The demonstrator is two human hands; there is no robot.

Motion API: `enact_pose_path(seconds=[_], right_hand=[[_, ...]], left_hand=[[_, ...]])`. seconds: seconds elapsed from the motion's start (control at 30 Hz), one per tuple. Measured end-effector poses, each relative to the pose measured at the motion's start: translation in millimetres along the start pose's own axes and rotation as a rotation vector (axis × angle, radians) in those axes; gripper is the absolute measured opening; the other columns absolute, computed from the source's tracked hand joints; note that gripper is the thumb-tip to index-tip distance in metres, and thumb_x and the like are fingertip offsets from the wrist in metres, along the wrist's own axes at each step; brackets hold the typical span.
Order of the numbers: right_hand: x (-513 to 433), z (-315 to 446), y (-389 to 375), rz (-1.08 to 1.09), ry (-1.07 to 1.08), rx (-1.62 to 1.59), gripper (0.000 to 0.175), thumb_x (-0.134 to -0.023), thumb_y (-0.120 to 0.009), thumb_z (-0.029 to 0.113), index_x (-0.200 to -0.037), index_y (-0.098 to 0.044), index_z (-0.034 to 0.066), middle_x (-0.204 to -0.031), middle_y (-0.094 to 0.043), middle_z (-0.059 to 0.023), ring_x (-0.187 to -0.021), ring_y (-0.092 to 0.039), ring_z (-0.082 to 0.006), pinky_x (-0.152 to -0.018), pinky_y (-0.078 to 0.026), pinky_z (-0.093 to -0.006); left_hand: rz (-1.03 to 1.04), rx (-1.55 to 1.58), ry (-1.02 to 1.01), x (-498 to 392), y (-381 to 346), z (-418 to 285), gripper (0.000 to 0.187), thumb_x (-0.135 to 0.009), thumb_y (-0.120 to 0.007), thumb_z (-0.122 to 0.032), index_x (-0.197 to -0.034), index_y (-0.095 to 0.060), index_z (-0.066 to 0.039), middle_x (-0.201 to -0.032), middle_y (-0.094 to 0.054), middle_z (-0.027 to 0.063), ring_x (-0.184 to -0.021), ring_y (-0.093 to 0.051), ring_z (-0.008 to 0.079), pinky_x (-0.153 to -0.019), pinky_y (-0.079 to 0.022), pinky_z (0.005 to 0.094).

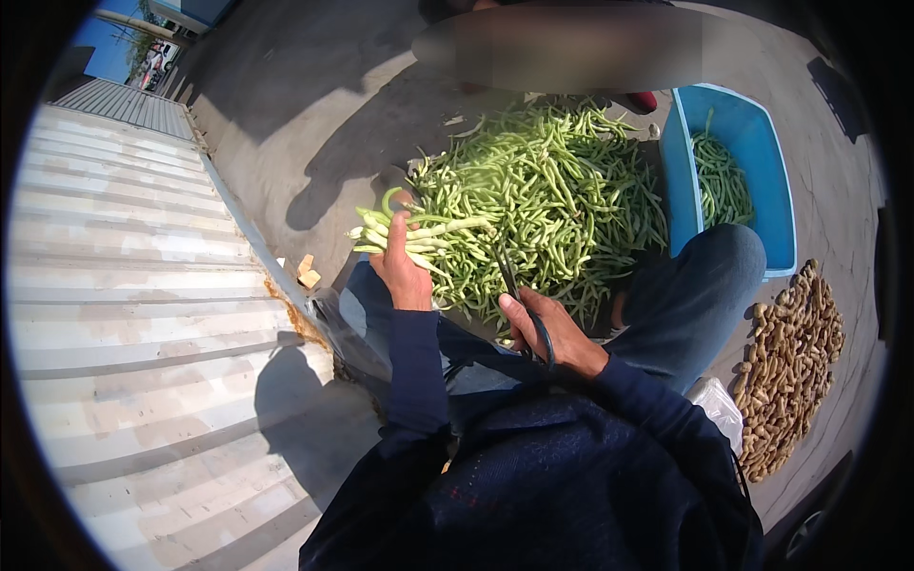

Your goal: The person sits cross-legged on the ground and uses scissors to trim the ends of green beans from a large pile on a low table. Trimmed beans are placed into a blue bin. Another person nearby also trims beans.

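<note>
My left hand (404,268) is closed around a bunch of pale green bean pods (428,239), whose ends stick out on both sides of it. In my right hand (550,325) is a pair of dark-handled scissors (507,271), with the blades pointing up towards the tip of one long pod in the bunch. Whether the blades touch that pod, I cannot tell. A large heap of green bean pods (550,193) lies on the ground just beyond both hands.
Right of the heap stands a blue plastic tub (775,178) holding green pods (717,182). Brown pods, seemingly peanuts (789,371), are spread farther right, beside a clear plastic bag (716,410). A corrugated metal wall (157,285) runs along the left. Another person is beyond the heap.
</note>
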State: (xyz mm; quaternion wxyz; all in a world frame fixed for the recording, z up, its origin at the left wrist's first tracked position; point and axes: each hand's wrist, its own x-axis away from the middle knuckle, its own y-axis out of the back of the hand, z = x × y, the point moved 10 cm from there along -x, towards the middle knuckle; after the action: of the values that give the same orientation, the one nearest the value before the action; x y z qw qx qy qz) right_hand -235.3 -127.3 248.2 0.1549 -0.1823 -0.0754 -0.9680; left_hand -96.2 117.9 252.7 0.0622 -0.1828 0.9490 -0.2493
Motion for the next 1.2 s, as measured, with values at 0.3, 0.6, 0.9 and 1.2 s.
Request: enact_pose_path(seconds=[0.3, 0.6, 0.9, 1.2], right_hand=[[-25, 20, -4, -0.005, -0.014, -0.156, 0.071, -0.110, -0.042, 0.069, -0.090, -0.057, 0.0019, -0.065, -0.061, -0.0067, -0.058, -0.067, -0.0187, -0.058, -0.053, -0.0342], [-29, 5, 7, -0.211, 0.141, -0.164, 0.053, -0.112, -0.059, 0.047, -0.083, -0.058, 0.0024, -0.062, -0.051, -0.0046, -0.057, -0.048, -0.0146, -0.055, -0.040, -0.0368], [4, 21, 2, 0.008, 0.036, -0.188, 0.057, -0.111, -0.058, 0.053, -0.085, -0.059, 0.0023, -0.059, -0.059, -0.0043, -0.053, -0.066, -0.0159, -0.052, -0.052, -0.0326], [-6, 37, -34, 0.195, 0.153, -0.058, 0.071, -0.111, -0.044, 0.065, -0.109, -0.061, -0.0044, -0.067, -0.065, -0.0153, -0.062, -0.069, -0.0325, -0.063, -0.055, -0.0439]], left_hand=[[-0.003, -0.020, 0.002, 18, 1, 2, 0.019, -0.102, -0.074, -0.010, -0.118, -0.069, 0.000, -0.112, -0.071, 0.0062, -0.095, -0.065, 0.0157, -0.084, -0.058, 0.0342], [-0.084, 0.050, 0.165, 21, 12, 18, 0.023, -0.105, -0.073, -0.022, -0.118, -0.070, -0.003, -0.103, -0.068, 0.0067, -0.093, -0.066, 0.0162, -0.079, -0.060, 0.0341], [0.124, 0.325, 0.310, 3, 19, 29, 0.023, -0.107, -0.071, -0.033, -0.113, -0.066, -0.012, -0.093, -0.068, 0.0010, -0.085, -0.066, 0.0138, -0.078, -0.061, 0.0325], [0.399, 0.740, 0.314, 13, -10, 15, 0.018, -0.111, -0.064, -0.029, -0.118, -0.066, -0.013, -0.111, -0.066, -0.0026, -0.100, -0.067, 0.0150, -0.095, -0.064, 0.0475]])
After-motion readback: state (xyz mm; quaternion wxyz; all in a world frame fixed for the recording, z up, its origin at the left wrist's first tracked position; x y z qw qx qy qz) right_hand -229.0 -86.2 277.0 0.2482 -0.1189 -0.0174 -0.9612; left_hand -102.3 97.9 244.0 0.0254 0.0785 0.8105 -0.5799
